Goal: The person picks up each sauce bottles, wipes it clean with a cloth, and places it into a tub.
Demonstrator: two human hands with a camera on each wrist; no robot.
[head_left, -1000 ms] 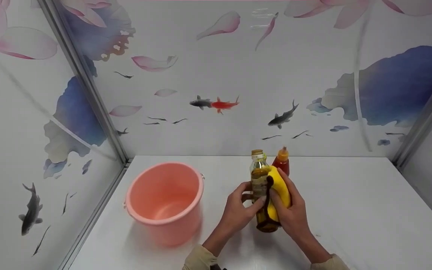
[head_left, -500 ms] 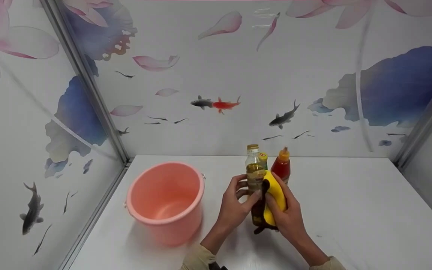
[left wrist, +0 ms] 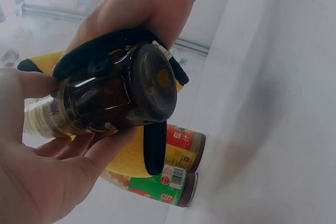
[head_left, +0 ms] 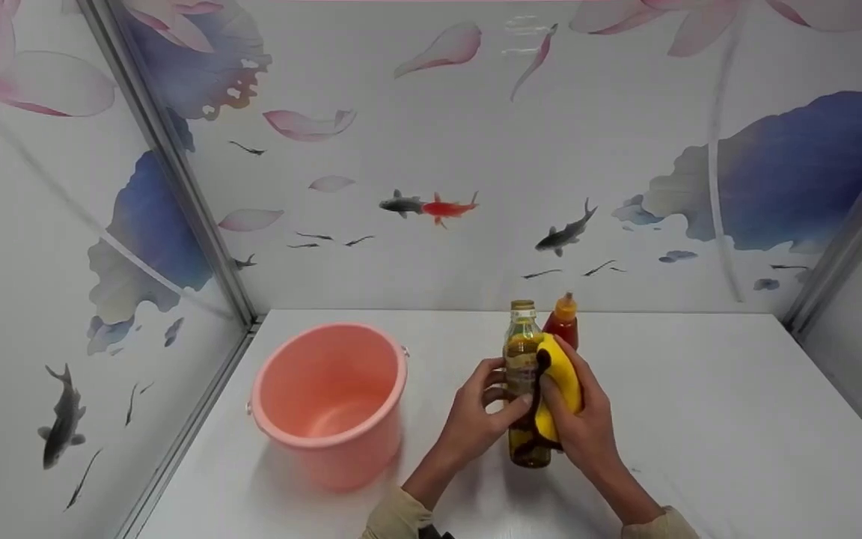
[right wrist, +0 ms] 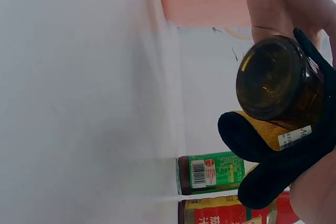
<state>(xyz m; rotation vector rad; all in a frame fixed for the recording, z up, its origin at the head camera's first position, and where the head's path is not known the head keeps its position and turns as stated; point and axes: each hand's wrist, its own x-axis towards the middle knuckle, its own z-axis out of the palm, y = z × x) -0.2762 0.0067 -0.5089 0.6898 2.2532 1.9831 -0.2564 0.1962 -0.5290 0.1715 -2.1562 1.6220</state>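
In the head view my left hand [head_left: 480, 408] grips a tall glass bottle [head_left: 521, 372] of amber liquid around its middle, thumb across the front. My right hand [head_left: 588, 423] holds a yellow cloth [head_left: 562, 378] with dark trim against the bottle's right side. Both wrist views show the bottle's round base [right wrist: 268, 80] raised off the table, the cloth's dark edge [left wrist: 155, 148] wrapped partly around the glass. Behind the bottle, a red squeeze bottle [head_left: 562, 329] with an orange cap stands partly hidden. The right wrist view shows a green-labelled bottle [right wrist: 215, 173] beside it.
A pink bucket [head_left: 330, 442] with no contents in view stands on the white table [head_left: 715, 419], left of my hands. White panels printed with flowers and fish [head_left: 431, 150] enclose the back and both sides.
Bottle, cloth and both hands shifted slightly up and left by half a second ago, then came back down and right. The grips look the same; the green-labelled bottle is hidden again in the head view.
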